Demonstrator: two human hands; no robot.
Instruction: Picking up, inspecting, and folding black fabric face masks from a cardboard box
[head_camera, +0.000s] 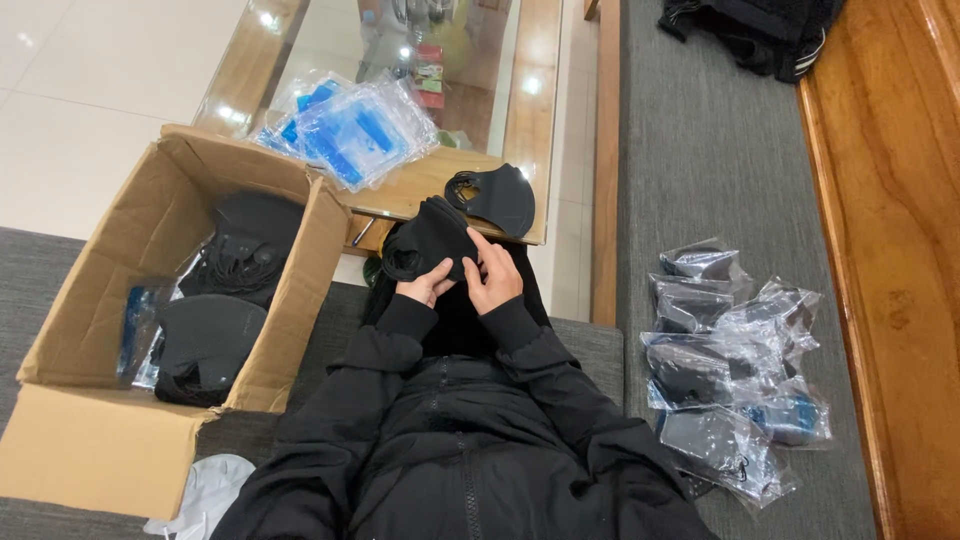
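My left hand (427, 283) and my right hand (492, 275) both grip a small stack of black face masks (430, 238) held over my lap, fingers pinching its lower edge. A single black mask (493, 197) lies just beyond on the near edge of the glass-topped wooden table (530, 120). Both arms are in black jacket sleeves.
An open cardboard box (120, 330) with piles of black masks stands at my left. Empty clear and blue plastic bags (350, 130) lie on the table. Several bagged black masks (730, 370) are heaped on the grey sofa cushion at my right, beside a wooden armrest (890, 250).
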